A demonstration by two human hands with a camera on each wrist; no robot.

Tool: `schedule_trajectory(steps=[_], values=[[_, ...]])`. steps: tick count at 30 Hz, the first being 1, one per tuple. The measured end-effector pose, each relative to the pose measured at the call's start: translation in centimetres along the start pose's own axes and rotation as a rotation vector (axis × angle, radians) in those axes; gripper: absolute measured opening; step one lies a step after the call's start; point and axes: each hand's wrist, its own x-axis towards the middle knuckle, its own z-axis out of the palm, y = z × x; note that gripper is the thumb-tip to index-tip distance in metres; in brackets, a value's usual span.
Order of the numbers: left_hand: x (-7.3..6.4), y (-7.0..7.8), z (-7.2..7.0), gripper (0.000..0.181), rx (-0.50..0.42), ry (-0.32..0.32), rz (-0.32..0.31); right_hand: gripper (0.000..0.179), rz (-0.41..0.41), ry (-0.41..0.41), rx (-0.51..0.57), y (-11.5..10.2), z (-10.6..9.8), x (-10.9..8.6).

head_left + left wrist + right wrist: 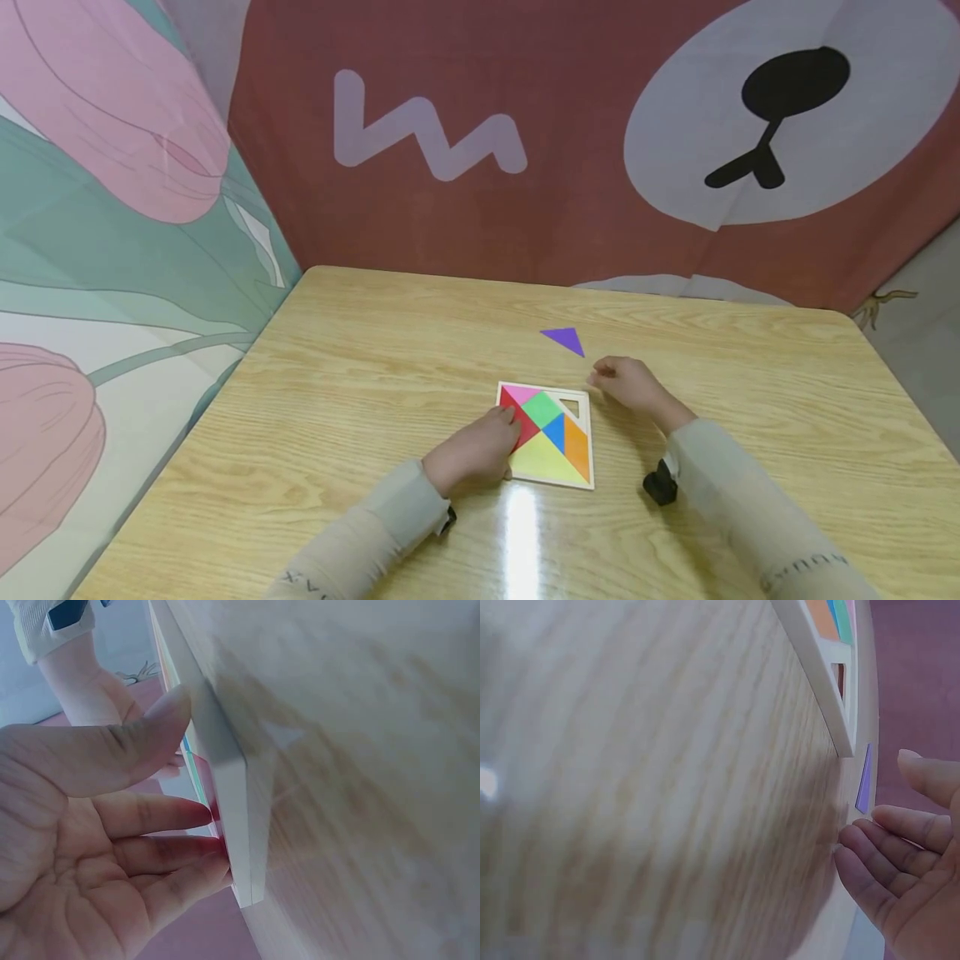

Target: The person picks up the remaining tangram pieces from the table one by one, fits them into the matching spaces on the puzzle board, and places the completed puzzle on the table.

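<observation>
A square tangram puzzle board (592, 446) with a pale wooden rim lies on the table, filled with pink, red, green, blue, orange and yellow pieces. At its far right corner is a bare triangular slot (580, 407) with a cut-out. My left hand (480, 446) rests at the board's left side, fingertips on the red triangle (529, 429) and thumb close to the rim (225, 742). Beyond the board, a loose purple triangle (566, 338) lies flat. My right hand (630, 383) hovers just right of the board, fingers loosely bent, holding nothing, nearest the purple triangle.
The wood-grain table (360, 350) reaches back to a reddish-brown cloth (450, 225) printed with a cartoon face. A flowered cloth (150, 275) hangs along the left side. Each wrist carries a dark device, such as the black one (661, 483) under the right sleeve.
</observation>
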Motion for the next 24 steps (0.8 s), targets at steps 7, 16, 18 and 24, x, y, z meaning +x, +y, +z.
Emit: schedule_trajectory(steps=[7,16,18,24], values=[[0.0,0.0,-0.2,0.044,-0.02,-0.003,-0.007,0.033,-0.028,0.009,-0.036,-0.6,0.1,1.0],[0.1,0.0,-0.2,0.047,-0.021,-0.008,0.002,0.018,-0.051,0.008,-0.064,-0.9,0.4,2.0],[0.0,-0.1,-0.2,0.047,-0.016,-0.007,0.001,0.017,-0.05,0.011,-0.077,-1.0,0.5,2.3],[0.0,-0.2,-0.1,0.045,-0.013,0.002,0.002,0.017,-0.057,0.036,-0.12,-1.2,0.7,2.9]])
